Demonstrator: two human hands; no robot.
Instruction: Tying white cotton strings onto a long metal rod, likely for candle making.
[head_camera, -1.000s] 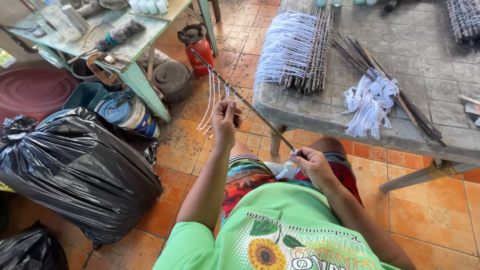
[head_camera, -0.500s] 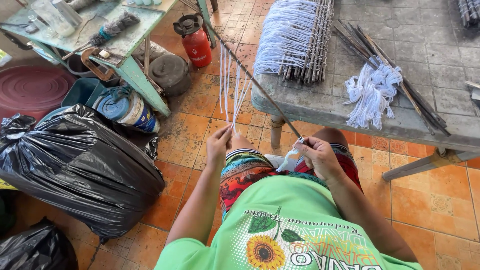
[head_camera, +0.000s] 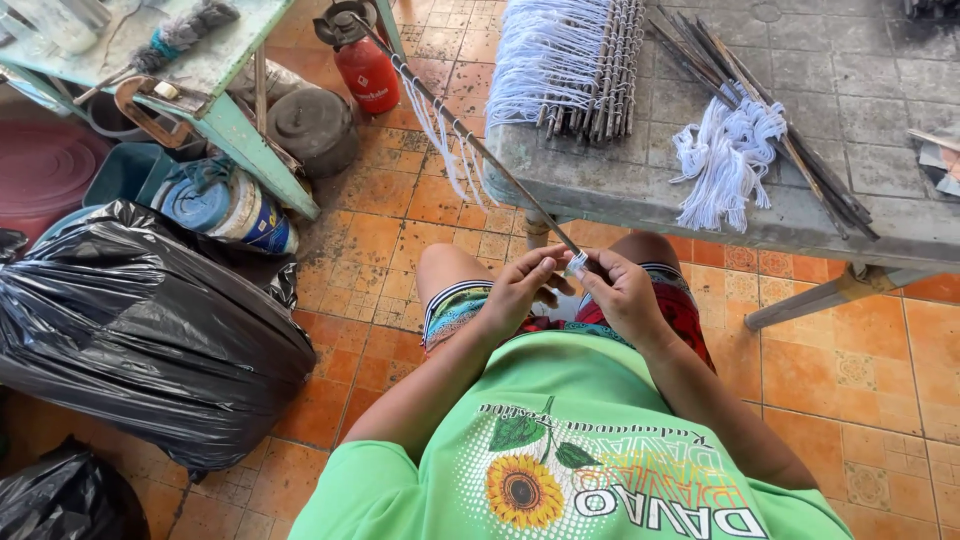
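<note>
Both hands met over the lap at the near end of a thin stick. Left hand and right hand pinched a white string there. More strings hung mid-stick. Stick slanted up past the grey table toward a red gas canister.

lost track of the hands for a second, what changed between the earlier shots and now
The left hand let go of the white strings hanging from the thin dark stick and came down to the stick's near end, where it now meets the right hand; both sets of fingers pinch there. The loose white strings now dangle free. The right hand kept its hold on the stick's end, and the grey table with its stick bundles is unchanged.
</note>
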